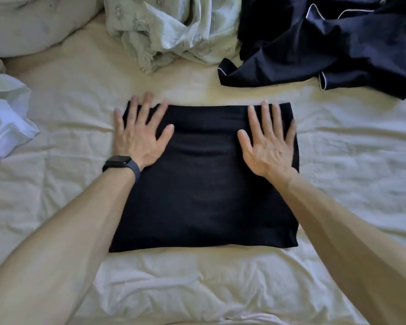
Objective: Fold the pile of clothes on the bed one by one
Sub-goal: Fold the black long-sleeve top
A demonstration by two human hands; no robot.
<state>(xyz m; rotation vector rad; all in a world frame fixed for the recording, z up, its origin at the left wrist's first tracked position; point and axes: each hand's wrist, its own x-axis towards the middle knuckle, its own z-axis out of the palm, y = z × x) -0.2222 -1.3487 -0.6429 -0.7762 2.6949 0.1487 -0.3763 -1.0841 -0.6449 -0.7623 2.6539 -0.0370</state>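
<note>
arms: bare, no sleeves | left wrist: black smartwatch (120, 163), dark band, rectangular face

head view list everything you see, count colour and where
folded garment: 1, black, flat at bed centre
crumpled garment: 1, pale green, top centre
pyjama garment: 1, navy with white piping, unfolded, top right
pillow: 1, cream, top left
bedding bundle: 1, white, left edge
bed sheet: 1, cream, wrinkled, under everything
watch: 1, black, left wrist
left hand: 1, flat on folded garment's far left corner
right hand: 1, flat on its far right part
</note>
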